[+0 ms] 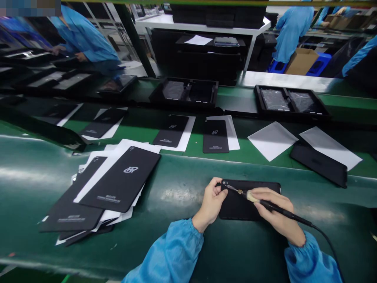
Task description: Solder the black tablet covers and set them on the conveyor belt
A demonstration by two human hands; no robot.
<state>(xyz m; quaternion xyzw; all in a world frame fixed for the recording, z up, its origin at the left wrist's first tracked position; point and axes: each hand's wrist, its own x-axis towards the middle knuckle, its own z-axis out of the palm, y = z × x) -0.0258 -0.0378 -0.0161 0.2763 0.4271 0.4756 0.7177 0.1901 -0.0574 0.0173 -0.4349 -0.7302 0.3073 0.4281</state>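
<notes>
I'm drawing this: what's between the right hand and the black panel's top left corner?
In the head view, a pen-like tool reaches from the right hand toward that corner of the black panel.

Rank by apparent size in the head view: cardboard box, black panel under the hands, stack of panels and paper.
1. Stack of panels and paper
2. Black panel, partly covered
3. Cardboard box, farther back

Cable (327, 238) cut off below, panel (240, 206) partly hidden; lettering (108, 199) blurred
</notes>
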